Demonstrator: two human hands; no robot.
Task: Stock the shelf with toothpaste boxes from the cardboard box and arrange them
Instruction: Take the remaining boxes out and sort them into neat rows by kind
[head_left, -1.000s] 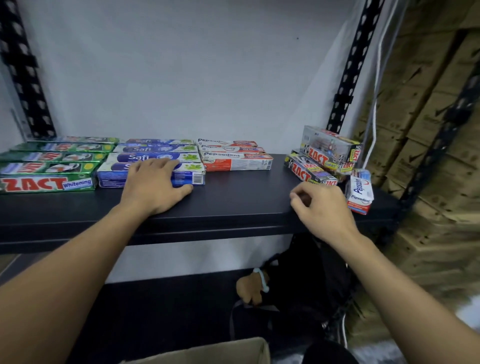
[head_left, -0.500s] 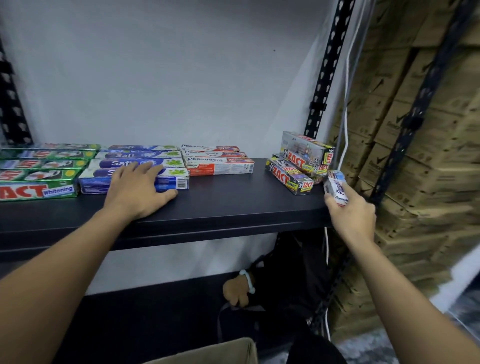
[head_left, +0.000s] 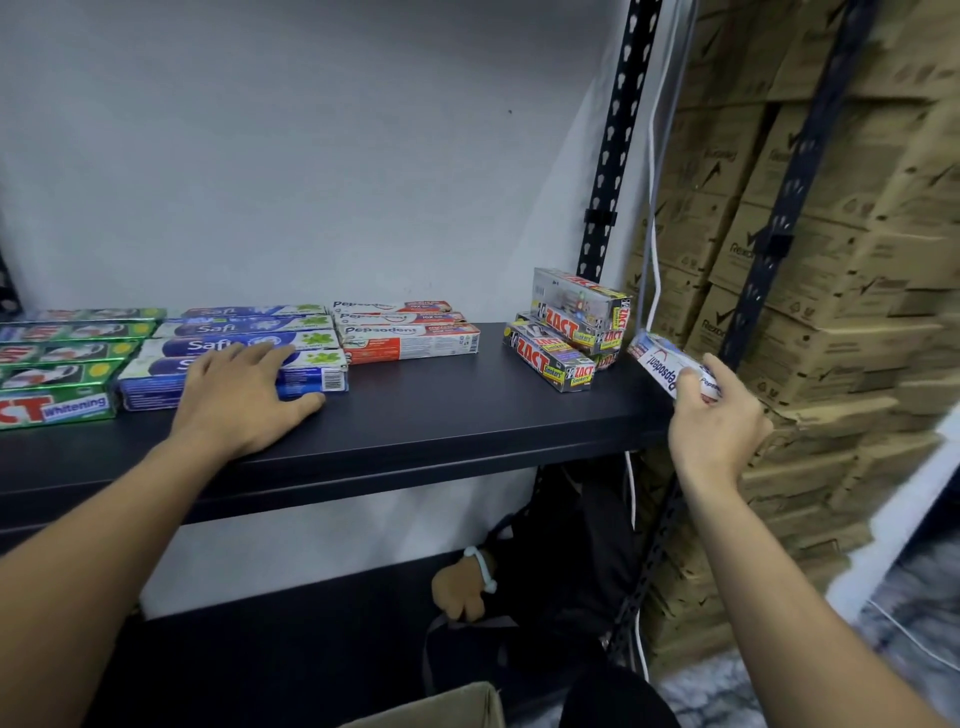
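Pinching a Pepsodent box (head_left: 660, 358) at the far right edge of the shelf (head_left: 441, 415), the right grip (head_left: 717, 415) is curling round it, while the left grip (head_left: 244, 400), fingers spread flat, is pressing on the Safi boxes (head_left: 311, 364). The green Zact rows (head_left: 57, 374) and the Pepsodent row (head_left: 410, 338) are lying tidy; the Zact Smokers pile (head_left: 566, 338) is sitting askew, probably awaiting arranging. The cardboard box (head_left: 441, 706) is hiding its contents.

Green ZACT boxes (head_left: 57, 374) are showing red lettering, Safi boxes (head_left: 249, 325) are wearing blue and white (green leaf sprigs too), Pepsodent boxes (head_left: 410, 343) are showing white with red, and the shelf (head_left: 467, 415) is looking black.
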